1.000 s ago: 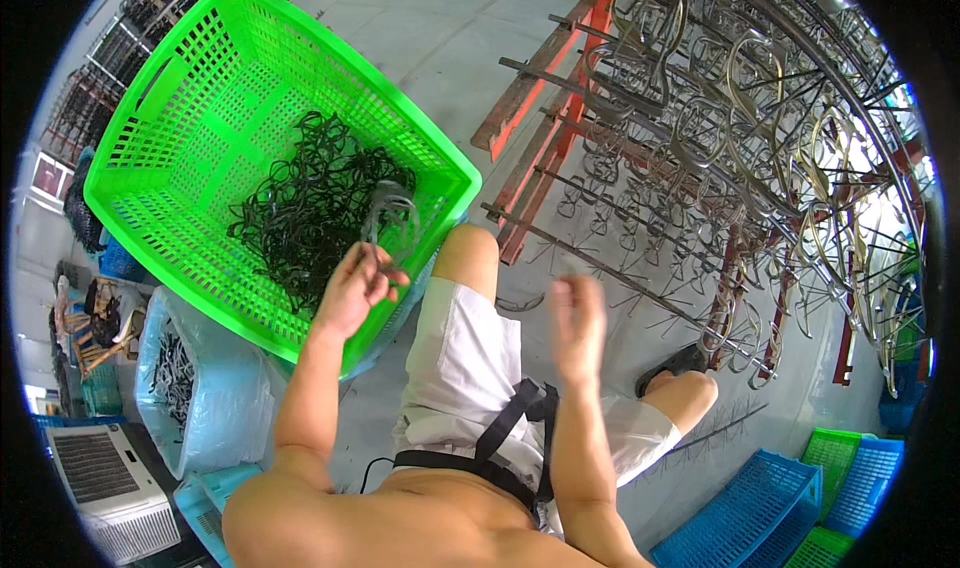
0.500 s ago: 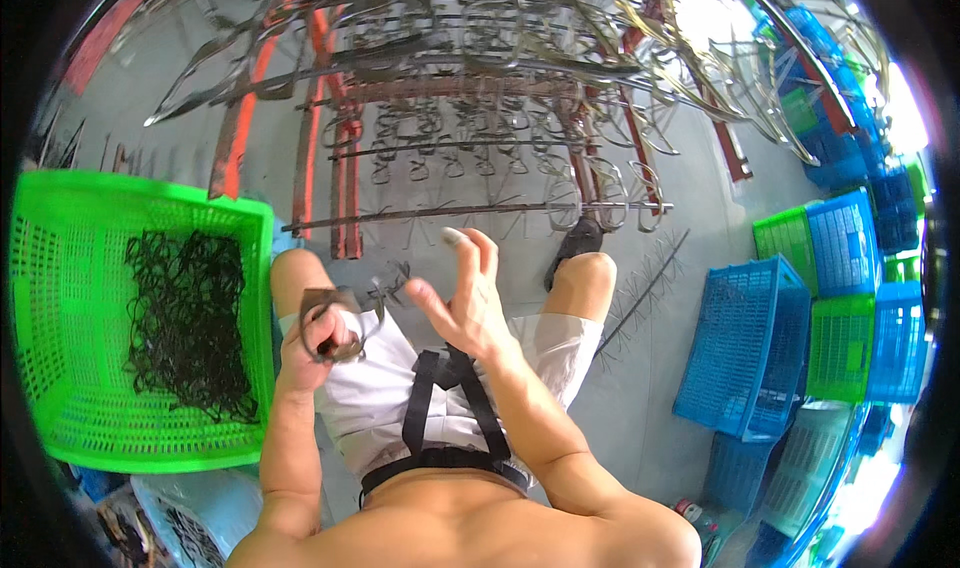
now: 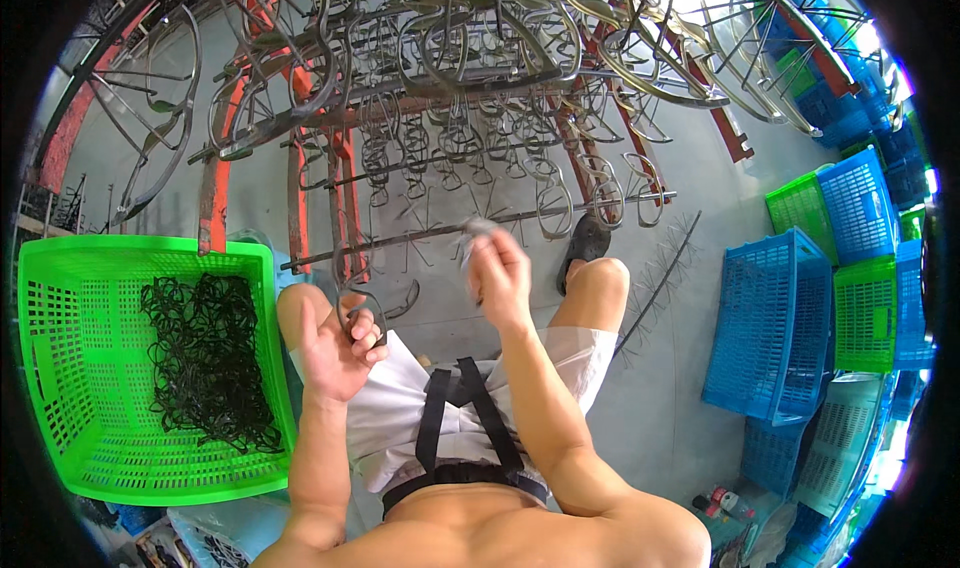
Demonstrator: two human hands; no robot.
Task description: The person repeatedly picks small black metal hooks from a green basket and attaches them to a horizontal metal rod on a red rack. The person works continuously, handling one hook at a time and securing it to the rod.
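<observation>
My left hand (image 3: pixel 342 356) holds a dark eyeglass frame (image 3: pixel 372 294) beside my left knee, its fingers curled round it and the thumb raised. Over the near rod (image 3: pixel 400 238), which carries thin wire prongs, my right hand (image 3: pixel 500 276) is closed. A blurred greyish thing (image 3: pixel 470 254) shows at its fingertips, and I cannot make out what it is. Several eyeglass frames (image 3: pixel 555 206) hang from the right part of that rod. To my left, a green basket (image 3: pixel 60 368) contains a tangled heap of black eyeglass frames (image 3: pixel 210 358).
Red rack posts (image 3: pixel 300 198) bear more rods of hanging frames (image 3: pixel 450 53) ahead. A loose pronged rod (image 3: pixel 660 283) lies on the floor by my right leg. Blue baskets (image 3: pixel 755 328) and green baskets (image 3: pixel 865 313) are stacked on the right. Bottles (image 3: pixel 732 503) stand at the lower right.
My right hand has moved forward to the rod and closed from spread fingers. The left hand has shifted slightly right, still with an eyeglass frame. The view has shifted a little.
</observation>
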